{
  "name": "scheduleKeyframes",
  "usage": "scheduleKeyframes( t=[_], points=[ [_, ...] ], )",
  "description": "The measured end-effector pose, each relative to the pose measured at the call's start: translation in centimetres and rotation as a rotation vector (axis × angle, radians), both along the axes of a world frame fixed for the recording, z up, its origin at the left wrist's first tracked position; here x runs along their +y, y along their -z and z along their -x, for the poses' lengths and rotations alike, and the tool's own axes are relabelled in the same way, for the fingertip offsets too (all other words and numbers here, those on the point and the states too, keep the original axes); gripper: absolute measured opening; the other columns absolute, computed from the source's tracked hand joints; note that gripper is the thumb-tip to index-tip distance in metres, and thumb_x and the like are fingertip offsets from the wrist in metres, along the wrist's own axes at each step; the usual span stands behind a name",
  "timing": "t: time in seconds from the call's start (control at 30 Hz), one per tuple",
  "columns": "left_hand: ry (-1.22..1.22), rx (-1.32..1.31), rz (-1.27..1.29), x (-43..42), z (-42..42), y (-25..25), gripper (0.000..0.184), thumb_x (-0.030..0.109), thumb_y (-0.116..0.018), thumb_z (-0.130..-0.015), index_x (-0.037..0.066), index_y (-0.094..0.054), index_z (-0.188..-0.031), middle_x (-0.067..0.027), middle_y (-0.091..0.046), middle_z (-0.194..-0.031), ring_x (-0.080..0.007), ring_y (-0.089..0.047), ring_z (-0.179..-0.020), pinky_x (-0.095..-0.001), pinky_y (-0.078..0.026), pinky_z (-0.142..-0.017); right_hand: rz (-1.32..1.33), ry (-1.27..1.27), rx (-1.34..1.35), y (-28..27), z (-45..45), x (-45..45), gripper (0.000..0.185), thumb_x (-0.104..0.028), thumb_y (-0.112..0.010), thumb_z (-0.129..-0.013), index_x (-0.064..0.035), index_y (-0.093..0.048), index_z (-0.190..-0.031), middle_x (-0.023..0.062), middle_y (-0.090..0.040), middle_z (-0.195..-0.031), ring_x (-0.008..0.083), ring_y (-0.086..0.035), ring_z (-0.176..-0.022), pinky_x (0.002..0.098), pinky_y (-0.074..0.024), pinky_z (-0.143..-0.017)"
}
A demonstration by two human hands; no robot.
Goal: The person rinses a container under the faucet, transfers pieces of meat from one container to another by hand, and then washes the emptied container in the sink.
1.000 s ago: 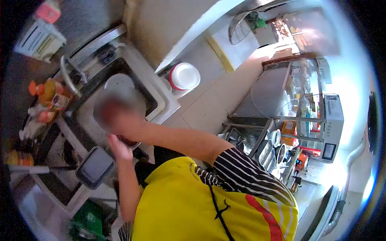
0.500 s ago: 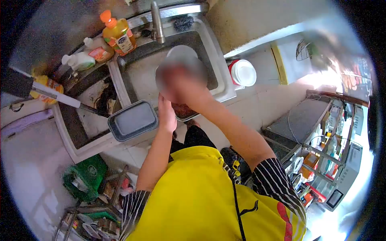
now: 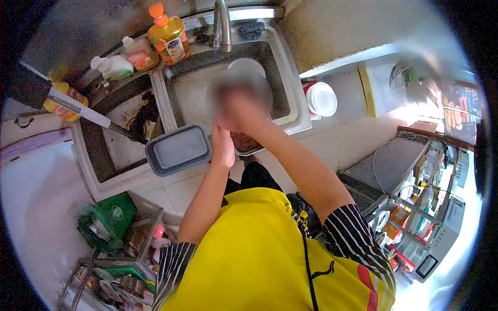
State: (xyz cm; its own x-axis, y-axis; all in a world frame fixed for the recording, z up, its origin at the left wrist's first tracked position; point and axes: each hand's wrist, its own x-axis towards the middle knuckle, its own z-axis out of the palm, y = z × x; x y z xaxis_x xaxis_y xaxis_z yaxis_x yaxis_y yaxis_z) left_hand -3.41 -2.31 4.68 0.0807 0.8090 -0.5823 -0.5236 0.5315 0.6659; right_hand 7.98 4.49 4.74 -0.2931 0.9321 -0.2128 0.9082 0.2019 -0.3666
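My left hand (image 3: pixel 223 146) is at the front edge of the sink, beside a container with dark reddish-brown contents (image 3: pixel 244 143). Its visible fingers are pressed together, their tips lost in a blurred patch; what they grip I cannot make out. My right hand (image 3: pixel 246 115) reaches over the same container into the blur, so its fingers are hidden. Behind the hands, a pale round vessel (image 3: pixel 248 66) shows partly in the sink basin (image 3: pixel 187 90). A grey rectangular tray (image 3: pixel 179 150) rests on the sink's front rim, left of my left hand.
A metal faucet (image 3: pixel 223 26) stands at the back. An orange-capped soap bottle (image 3: pixel 170 39) and white-capped bottles (image 3: pixel 115 67) line the back left. A long-handled tool (image 3: pixel 85 111) crosses the left basin. A white bucket (image 3: pixel 321 99) is at right; shelving (image 3: pixel 415 207) stands farther right.
The whole view has shifted slightly, with the sink and bottles now a little farther right in the picture. Both hands stay close together at the same spot by the sink's front edge.
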Motion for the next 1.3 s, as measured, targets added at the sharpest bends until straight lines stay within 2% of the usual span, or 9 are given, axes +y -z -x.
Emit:
scheduleKeyframes(
  t=[0.13,0.23,0.33,0.53,0.73,0.83,1.03,1.13,1.3],
  points=[
    [0.010,-0.005,-0.021,-0.1,0.2,0.3,0.065,0.044,-0.053,-0.101,0.005,-0.034,-0.149,-0.0080,-0.042,-0.148,-0.0208,-0.041,-0.135,-0.0347,-0.031,-0.113,-0.021,0.007,0.122,-3.3,-1.1,-1.5,0.024,-0.008,-0.060,-0.086,-0.0046,-0.059,-0.110,0.0174,-0.062,-0.108,0.0381,-0.064,-0.100,0.0455,-0.0541,-0.084],
    [0.001,-0.009,0.027,-0.2,0.2,-1.3,0.068,0.044,-0.055,-0.100,0.005,-0.031,-0.151,-0.0090,-0.042,-0.148,-0.0217,-0.042,-0.135,-0.0362,-0.033,-0.112,-0.050,-0.016,0.103,-6.9,-1.7,-2.4,0.035,-0.008,-0.071,-0.076,-0.0080,-0.062,-0.110,0.0135,-0.061,-0.109,0.0343,-0.062,-0.097,0.0464,-0.0519,-0.081],
    [-0.011,-0.099,0.029,-0.2,0.1,-3.2,0.069,0.043,-0.057,-0.100,0.005,-0.030,-0.151,-0.0097,-0.043,-0.148,-0.0215,-0.042,-0.134,-0.0373,-0.035,-0.111,-0.106,-0.013,0.059,-9.2,-1.1,-1.8,0.039,-0.007,-0.071,-0.075,-0.0090,-0.062,-0.113,0.0133,-0.059,-0.114,0.0341,-0.058,-0.109,0.0472,-0.0518,-0.085],
    [0.000,-0.082,-0.029,-0.3,-0.2,-2.1,0.074,0.049,-0.057,-0.098,0.005,-0.031,-0.152,-0.0087,-0.042,-0.150,-0.0225,-0.039,-0.137,-0.0397,-0.027,-0.116,-0.190,-0.041,-0.044,-5.5,0.1,-0.5,0.030,-0.013,-0.064,-0.083,-0.0075,-0.061,-0.113,0.0172,-0.057,-0.118,0.0359,-0.058,-0.109,0.0446,-0.0556,-0.082],
    [-0.019,-0.088,-0.075,-0.1,-0.1,-0.7,0.065,0.041,-0.056,-0.101,0.004,-0.033,-0.150,-0.0076,-0.045,-0.146,-0.0195,-0.043,-0.131,-0.0349,-0.035,-0.111,0.059,-0.045,0.076,-4.5,-0.3,-0.9,0.019,-0.010,-0.061,-0.085,-0.0053,-0.059,-0.103,0.0151,-0.062,-0.108,0.0352,-0.060,-0.109,0.0463,-0.0550,-0.081],
    [-0.033,-0.062,-0.028,-0.3,0.0,-0.5,0.068,0.042,-0.057,-0.100,0.004,-0.032,-0.150,-0.0081,-0.046,-0.145,-0.0193,-0.044,-0.131,-0.0341,-0.034,-0.111,0.118,-0.047,0.053,-7.1,-0.8,-1.6,0.026,-0.011,-0.060,-0.085,-0.0089,-0.062,-0.111,0.0153,-0.063,-0.103,0.0347,-0.059,-0.105,0.0463,-0.0518,-0.083],
    [-0.043,-0.098,-0.049,-0.5,0.2,-0.8,0.068,0.043,-0.057,-0.100,0.003,-0.033,-0.150,-0.0087,-0.048,-0.143,-0.0196,-0.045,-0.129,-0.0341,-0.036,-0.110,-0.033,-0.181,-0.066,-10.2,-2.0,-4.3,0.035,-0.012,-0.060,-0.086,-0.0086,-0.059,-0.122,0.0170,-0.059,-0.116,0.0334,-0.060,-0.105,0.0420,-0.0556,-0.082],
    [-0.051,-0.071,-0.034,-0.3,-0.1,-0.6,0.056,0.043,-0.055,-0.101,0.008,-0.043,-0.143,-0.0056,-0.053,-0.138,-0.0203,-0.048,-0.128,-0.0378,-0.035,-0.111,-0.018,-0.162,-0.113,-7.9,-1.4,-5.5,0.031,-0.011,-0.059,-0.087,-0.0074,-0.059,-0.118,0.0191,-0.055,-0.120,0.0362,-0.060,-0.105,0.0433,-0.0556,-0.083],
    [-0.036,-0.114,-0.089,-0.1,0.3,-0.7,0.057,0.041,-0.054,-0.102,0.005,-0.040,-0.145,-0.0070,-0.054,-0.136,-0.0195,-0.052,-0.123,-0.0353,-0.038,-0.108,0.084,-0.083,0.053,-5.5,-1.3,-4.8,0.024,-0.008,-0.056,-0.087,-0.0056,-0.059,-0.111,0.0180,-0.061,-0.109,0.0384,-0.064,-0.099,0.0460,-0.0547,-0.082]
  ],
)
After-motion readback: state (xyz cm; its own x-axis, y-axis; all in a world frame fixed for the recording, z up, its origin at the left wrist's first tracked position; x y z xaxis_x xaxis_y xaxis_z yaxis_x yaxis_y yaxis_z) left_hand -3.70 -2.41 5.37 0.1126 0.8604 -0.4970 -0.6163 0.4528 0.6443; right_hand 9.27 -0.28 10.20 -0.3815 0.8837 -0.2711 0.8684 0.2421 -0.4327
